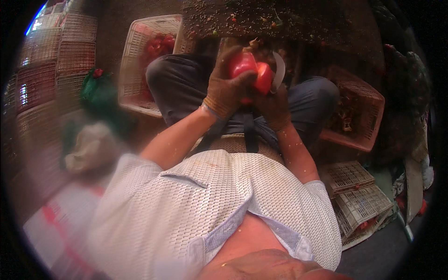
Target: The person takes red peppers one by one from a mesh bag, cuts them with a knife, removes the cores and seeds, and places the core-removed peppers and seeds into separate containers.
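In front of my lap, my gloved left hand (pixel 227 89) is closed around a red bell pepper (pixel 242 64). A second red surface, a cut piece of pepper (pixel 264 78), shows beside it; whether the two are still joined I cannot tell. My right hand (pixel 274 108), also gloved, is closed at the pepper's right side. From it rises a knife with a pale curved blade (pixel 280 70), close alongside the red piece. The handle is hidden in the right hand's grip.
A pale crate (pixel 125 95) with red peppers (pixel 160 45) stands beyond my left knee. By my right knee is a reddish crate (pixel 347 140) holding scraps. Stacked crates (pixel 37 84) line the left; more crates (pixel 357 200) lie at lower right. Seeds litter the dark surface (pixel 280 18) ahead.
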